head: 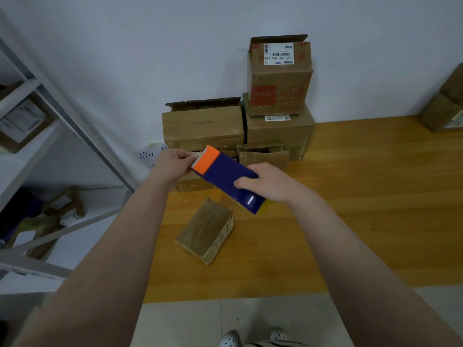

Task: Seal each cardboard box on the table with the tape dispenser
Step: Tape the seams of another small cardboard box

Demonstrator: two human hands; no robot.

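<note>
- Right hand (265, 182) has its grip wrapped round the tape dispenser (225, 176) mid-frame; left hand (175, 164) pinches its toothed end.
- Small box (205, 231) below lies closed; stacked boxes (203, 123) behind gape, so sealing seems mostly ahead.

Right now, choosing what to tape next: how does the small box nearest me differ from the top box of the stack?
The small box lies alone on the table; the top box sits on another carton. The small box's flaps are down; the top box has one raised. Both are brown cardboard.
</note>
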